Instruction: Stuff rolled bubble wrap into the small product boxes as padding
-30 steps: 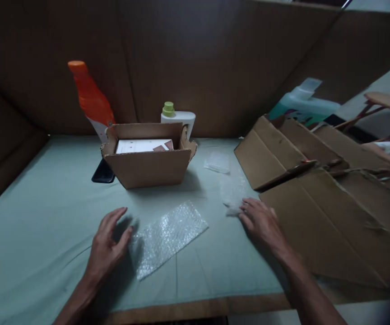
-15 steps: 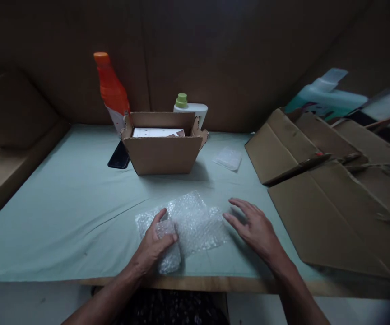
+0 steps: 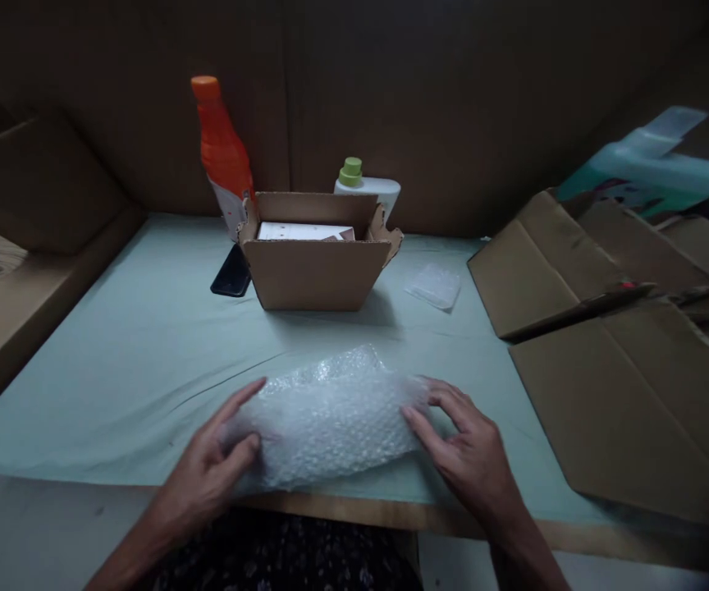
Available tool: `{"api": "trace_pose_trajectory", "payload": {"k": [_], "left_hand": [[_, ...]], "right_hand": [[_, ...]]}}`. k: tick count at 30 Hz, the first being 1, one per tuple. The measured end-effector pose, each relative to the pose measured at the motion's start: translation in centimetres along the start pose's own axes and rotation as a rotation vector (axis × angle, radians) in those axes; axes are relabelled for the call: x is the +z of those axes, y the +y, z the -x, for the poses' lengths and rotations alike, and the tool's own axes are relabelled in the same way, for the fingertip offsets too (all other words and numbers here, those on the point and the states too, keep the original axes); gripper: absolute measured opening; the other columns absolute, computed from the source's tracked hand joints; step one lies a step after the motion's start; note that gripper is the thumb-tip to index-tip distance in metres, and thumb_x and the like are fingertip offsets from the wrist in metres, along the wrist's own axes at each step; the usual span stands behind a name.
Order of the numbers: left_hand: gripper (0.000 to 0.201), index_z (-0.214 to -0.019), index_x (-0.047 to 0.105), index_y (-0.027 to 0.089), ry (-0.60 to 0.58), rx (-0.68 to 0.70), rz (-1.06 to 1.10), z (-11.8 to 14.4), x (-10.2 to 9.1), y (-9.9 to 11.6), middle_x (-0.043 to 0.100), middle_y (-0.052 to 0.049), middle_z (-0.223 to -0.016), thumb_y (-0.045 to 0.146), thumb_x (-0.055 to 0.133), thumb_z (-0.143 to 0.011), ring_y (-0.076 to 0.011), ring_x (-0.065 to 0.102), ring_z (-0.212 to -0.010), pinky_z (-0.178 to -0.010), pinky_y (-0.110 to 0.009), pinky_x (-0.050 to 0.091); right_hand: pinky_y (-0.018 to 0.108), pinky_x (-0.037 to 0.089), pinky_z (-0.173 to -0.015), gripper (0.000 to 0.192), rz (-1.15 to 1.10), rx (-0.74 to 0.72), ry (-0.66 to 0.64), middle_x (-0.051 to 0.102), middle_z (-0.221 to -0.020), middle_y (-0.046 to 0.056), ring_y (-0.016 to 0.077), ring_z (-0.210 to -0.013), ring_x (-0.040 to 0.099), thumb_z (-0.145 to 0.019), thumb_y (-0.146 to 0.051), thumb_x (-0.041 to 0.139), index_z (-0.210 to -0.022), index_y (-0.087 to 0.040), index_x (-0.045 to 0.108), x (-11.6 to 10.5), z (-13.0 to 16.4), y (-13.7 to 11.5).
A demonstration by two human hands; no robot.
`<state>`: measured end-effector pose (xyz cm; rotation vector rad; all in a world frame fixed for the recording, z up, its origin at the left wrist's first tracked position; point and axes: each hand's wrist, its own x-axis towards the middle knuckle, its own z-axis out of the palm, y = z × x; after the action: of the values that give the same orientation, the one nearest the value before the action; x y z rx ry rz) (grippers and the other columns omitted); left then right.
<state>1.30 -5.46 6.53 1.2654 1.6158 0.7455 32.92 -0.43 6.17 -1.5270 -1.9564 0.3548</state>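
Fingers, left hand (image 3: 210, 472): fingers (image 3: 240, 400) loosely spread, thumb tucked against the left end of the bubble wrap (image 3: 330, 414); pads touch the sheet, no closed pinch visible.
Fingers, right hand (image 3: 471, 460): fingers (image 3: 437, 406) spread and laid on the right end of the bubble wrap, tips pointing inward toward the sheet's middle; palm rests on the surface (image 3: 145, 345).
Head view, bubble wrap position: lies near the front edge of the surface, directly between the two hands, partly folded or bunched so the upper layer arches up.
Head view, long axis: runs left to right, roughly parallel to the front edge; each hand sits at one short end.
Head view, direction from fingers: sheet lies to the right of the left fingers and to the left of the right fingers; both touch it, neither hand clearly nearer.
Head view, beyond the sheet: open cardboard box (image 3: 317, 263) stands straight ahead, well apart from the wrap, with a white item inside.
Head view, behind box: orange bottle (image 3: 222, 156) at left rear, white bottle with green cap (image 3: 363, 185) at right rear, dark phone (image 3: 231, 272) just beside the box's left side.
Head view, right side: small clear packet (image 3: 433, 286) near the box; flattened cardboard (image 3: 625, 361) covers the right of the surface, just clear of the right hand.
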Motion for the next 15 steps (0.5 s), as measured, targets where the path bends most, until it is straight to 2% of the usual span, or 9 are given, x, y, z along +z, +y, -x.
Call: {"api": "trace_pose_trajectory", "payload": {"k": [3,5,6,8,10,12,15], "left_hand": [[0.069,-0.15,0.047,0.023,0.101,-0.014,-0.245,-0.8,-2.6,-2.1,0.066,0.001,-0.068,0.049,0.053,-0.086,-0.0188,0.056,-0.053,-0.054,-0.031,0.048],[0.068,-0.147,0.049,0.018,0.082,-0.036,-0.444,-1.3,-2.9,-3.6,0.06,0.003,-0.059,0.047,0.052,-0.085,-0.0217,0.059,-0.055,-0.057,-0.031,0.047],[0.068,-0.147,0.049,0.017,0.083,-0.036,-0.532,-1.5,-2.7,-4.3,0.061,0.002,-0.06,0.046,0.052,-0.086,-0.0233,0.061,-0.058,-0.058,-0.032,0.047],[0.068,-0.149,0.045,0.019,0.152,0.012,-0.663,-1.6,-2.2,-5.2,0.069,-0.004,-0.076,0.047,0.052,-0.088,-0.0273,0.067,-0.073,-0.065,-0.034,0.051],[0.069,-0.15,0.041,0.019,0.28,0.129,-0.739,-1.9,-1.7,-5.5,0.071,-0.01,-0.1,0.05,0.054,-0.09,-0.0311,0.068,-0.094,-0.078,-0.04,0.054],[0.068,-0.147,0.043,0.017,0.34,0.259,-0.786,-2.6,-1.3,-5.3,0.067,-0.015,-0.117,0.049,0.057,-0.089,-0.0343,0.062,-0.108,-0.091,-0.048,0.052],[0.06,-0.136,0.054,0.014,0.251,0.413,-0.829,-4.4,0.0,-4.6,0.06,-0.021,-0.132,0.043,0.063,-0.085,-0.0393,0.053,-0.125,-0.104,-0.057,0.045]], "right_hand": [[0.046,0.049,-0.091,0.014,0.095,-0.117,-0.119,0.072,-0.12,0.012,0.0308,-0.113,0.063,-0.091,-0.028,0.057,-0.079,-0.023,0.061,3.5,-2.3,-1.2],[0.048,0.047,-0.092,0.01,0.196,-0.134,-0.215,0.069,-0.126,0.015,0.0339,-0.118,0.06,-0.089,-0.022,0.056,-0.089,-0.02,0.066,5.9,-3.2,-0.8],[0.049,0.046,-0.094,0.016,0.239,-0.138,-0.241,0.067,-0.129,0.017,0.0349,-0.121,0.058,-0.088,-0.022,0.057,-0.099,-0.018,0.068,6.6,-3.4,-0.3],[0.05,0.045,-0.096,0.034,0.296,-0.145,-0.237,0.063,-0.135,0.019,0.0355,-0.124,0.057,-0.09,-0.027,0.057,-0.121,-0.015,0.064,7.0,-3.4,1.1],[0.049,0.044,-0.098,0.046,0.326,-0.134,-0.213,0.061,-0.138,0.019,0.0352,-0.124,0.056,-0.092,-0.034,0.057,-0.133,-0.014,0.058,6.4,-3.6,2.4],[0.049,0.044,-0.099,0.051,0.347,-0.095,-0.22,0.061,-0.139,0.021,0.0362,-0.124,0.056,-0.091,-0.04,0.059,-0.134,-0.012,0.057,5.9,-4.2,3.2],[0.052,0.043,-0.1,0.045,0.302,-0.05,-0.291,0.058,-0.141,0.024,0.0389,-0.127,0.054,-0.087,-0.038,0.066,-0.123,-0.012,0.063,6.3,-5.7,3.1]]}}
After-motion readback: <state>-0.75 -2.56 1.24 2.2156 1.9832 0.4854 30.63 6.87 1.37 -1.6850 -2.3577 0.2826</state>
